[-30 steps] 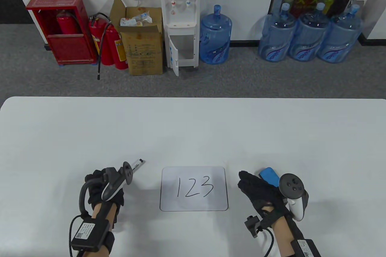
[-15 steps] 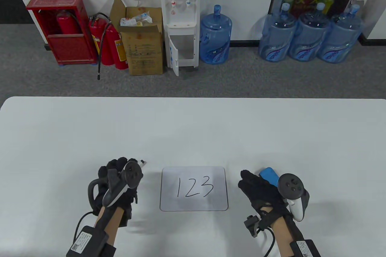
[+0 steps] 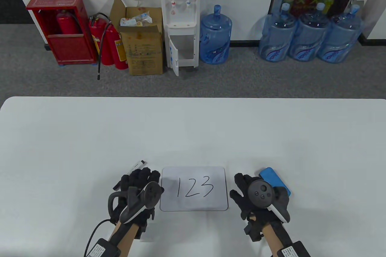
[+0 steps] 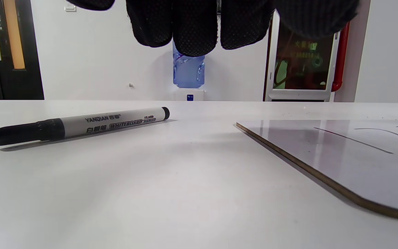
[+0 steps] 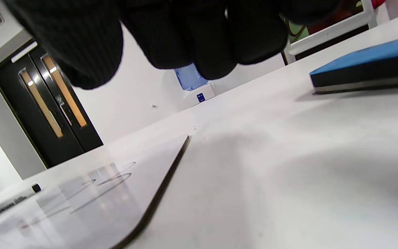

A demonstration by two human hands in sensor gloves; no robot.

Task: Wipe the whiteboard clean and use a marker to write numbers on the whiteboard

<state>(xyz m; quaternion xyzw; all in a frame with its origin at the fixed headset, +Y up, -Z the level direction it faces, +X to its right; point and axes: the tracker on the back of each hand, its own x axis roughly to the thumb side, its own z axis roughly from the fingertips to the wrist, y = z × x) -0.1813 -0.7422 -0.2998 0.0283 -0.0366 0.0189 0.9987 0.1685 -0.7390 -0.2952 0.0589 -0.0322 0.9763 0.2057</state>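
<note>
The whiteboard [image 3: 194, 188] lies flat on the white worktop [image 3: 193, 130] with "123" written on it in black. The left hand [image 3: 137, 192] rests just left of the board, fingers relaxed and holding nothing; the marker [image 4: 78, 125] lies capped on the worktop just beyond its fingertips. The right hand [image 3: 256, 196] sits right of the board, fingers loosely spread and empty, beside the blue eraser [image 3: 276, 181].
</note>
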